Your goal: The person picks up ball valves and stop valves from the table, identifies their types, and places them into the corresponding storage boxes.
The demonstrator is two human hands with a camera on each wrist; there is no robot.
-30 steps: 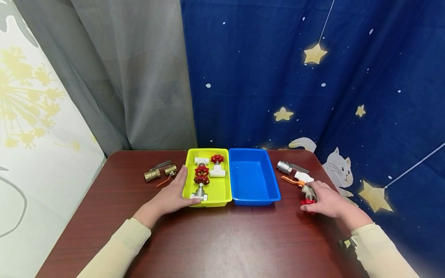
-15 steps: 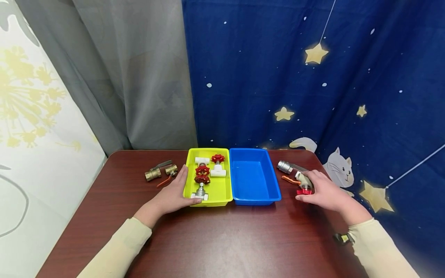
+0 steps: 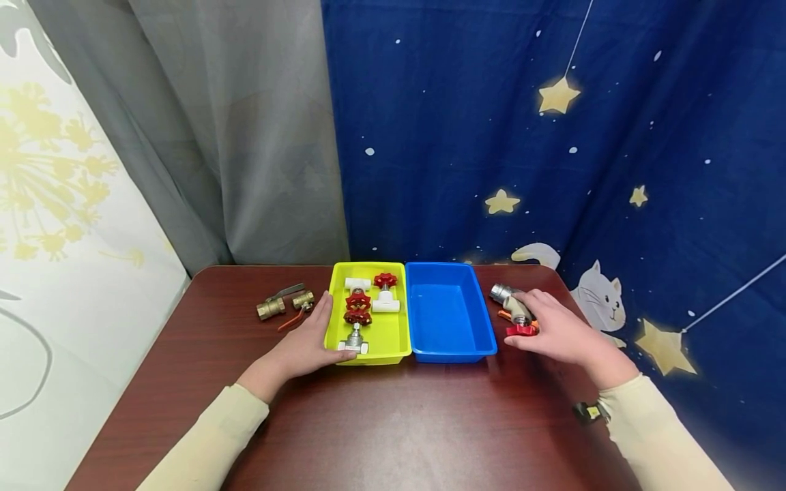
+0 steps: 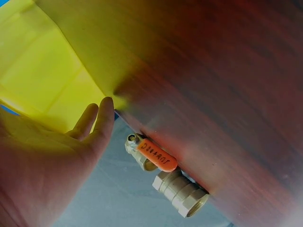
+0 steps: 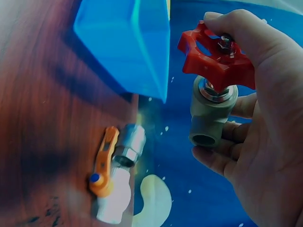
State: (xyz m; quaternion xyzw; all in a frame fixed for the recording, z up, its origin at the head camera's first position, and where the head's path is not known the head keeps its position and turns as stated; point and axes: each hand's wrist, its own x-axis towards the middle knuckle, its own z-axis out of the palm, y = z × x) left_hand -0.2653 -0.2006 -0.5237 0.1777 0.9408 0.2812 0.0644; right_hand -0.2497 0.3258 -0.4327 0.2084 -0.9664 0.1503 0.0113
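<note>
In the head view my right hand [image 3: 559, 331] grips a grey gate valve [image 3: 519, 311] right of the blue tray. The right wrist view shows the thumb on its red handwheel [image 5: 218, 61] and the fingers curled round its body. My left hand [image 3: 301, 349] lies along the left side of the yellow tray [image 3: 396, 344], fingers straight and thumb over the front rim. Inside that tray are a silver valve [image 3: 353, 342], a white valve [image 3: 385, 304] with a red handwheel, and other red-wheeled valves [image 3: 358, 302].
Beside the yellow tray stands the blue tray [image 3: 445, 317], its inside bare. Two brass ball valves, one grey-handled [image 3: 270, 309] and one orange-handled [image 4: 158, 155], lie at the left. Below the held valve are a silver valve [image 5: 131, 143] and a white ball valve [image 5: 113, 198].
My right hand has picked up the grey valve with the red handwheel and carried it left, closer to the blue tray. My left hand has stayed at the yellow tray.
</note>
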